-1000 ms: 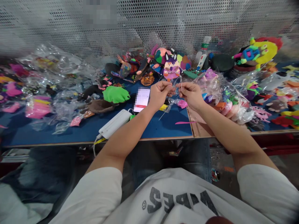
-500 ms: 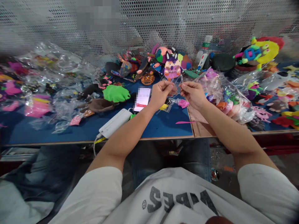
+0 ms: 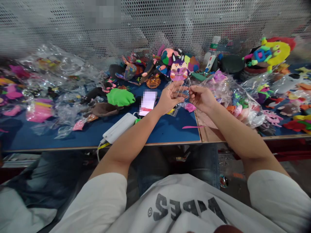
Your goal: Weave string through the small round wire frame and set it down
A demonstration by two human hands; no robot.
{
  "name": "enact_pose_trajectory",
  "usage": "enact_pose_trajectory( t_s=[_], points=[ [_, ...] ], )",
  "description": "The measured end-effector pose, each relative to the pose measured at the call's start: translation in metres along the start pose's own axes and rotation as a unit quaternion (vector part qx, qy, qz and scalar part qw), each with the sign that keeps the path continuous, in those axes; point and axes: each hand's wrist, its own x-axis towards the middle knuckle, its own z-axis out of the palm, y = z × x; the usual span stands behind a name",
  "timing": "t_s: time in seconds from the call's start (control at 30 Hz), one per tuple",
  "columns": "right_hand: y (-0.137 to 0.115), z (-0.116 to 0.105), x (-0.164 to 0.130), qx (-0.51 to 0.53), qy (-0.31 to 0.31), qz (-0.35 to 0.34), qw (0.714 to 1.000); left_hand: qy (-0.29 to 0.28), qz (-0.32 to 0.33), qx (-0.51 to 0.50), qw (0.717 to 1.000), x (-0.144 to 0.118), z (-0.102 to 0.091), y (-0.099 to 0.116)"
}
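Observation:
A thin pale string (image 3: 180, 86) runs in crossing lines between my two hands above the tabletop. My left hand (image 3: 171, 94) has its fingers stretched to the right, with the string looped around them. Fingertips of my right hand (image 3: 200, 97) pinch the string on its other side. Just behind the hands stands a purple and white clay figure with pointed ears (image 3: 179, 66). A pink clay piece (image 3: 190, 107) lies below, between the hands, and a yellow piece in clear wrapping (image 3: 172, 111) is partly hidden by my left hand.
A phone (image 3: 147, 103) with a lit screen and a white power bank (image 3: 120, 128) lie left of my hands. Bagged clay figures (image 3: 40, 110) crowd both sides. A pink strip (image 3: 191, 127) lies near the front edge. Behind is a perforated metal panel (image 3: 155, 22) and a bottle (image 3: 212, 51).
The fingers of my left hand have gone from a pinch to stretched out, and the string now spreads in crossing lines across them. My right hand stays pinched in about the same place.

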Motion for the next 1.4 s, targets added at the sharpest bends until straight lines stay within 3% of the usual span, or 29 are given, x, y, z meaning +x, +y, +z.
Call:
enact_pose_trajectory(
  t_s=[0.13,0.27,0.37,0.6,0.8,0.9,1.1,1.4],
  points=[
    [0.004,0.001,0.001,0.007,0.004,-0.007,1.0,0.023,0.014,0.027,0.999,0.002,-0.001,-0.013],
    [0.012,0.004,0.001,-0.025,0.008,-0.064,0.998,0.067,0.029,0.048,0.996,0.002,0.0,-0.016],
    [0.016,0.004,0.002,-0.038,0.024,-0.092,0.995,0.098,0.03,0.074,0.992,0.0,0.005,-0.006],
    [0.022,0.002,0.007,-0.075,0.067,-0.075,0.992,0.159,0.025,0.155,0.975,-0.008,0.013,0.02],
    [0.028,0.005,0.0,-0.181,0.036,-0.147,0.972,0.203,0.02,0.188,0.961,-0.01,0.016,0.027],
    [0.031,0.005,0.0,-0.192,0.032,-0.159,0.968,0.218,0.029,0.185,0.958,-0.011,0.015,0.026],
    [0.033,0.002,0.004,-0.187,0.056,-0.168,0.966,0.179,0.027,0.174,0.968,-0.009,0.013,0.012],
    [0.039,-0.002,0.008,-0.234,0.014,-0.159,0.959,0.23,-0.036,0.051,0.971,-0.001,0.014,-0.002]
  ],
)
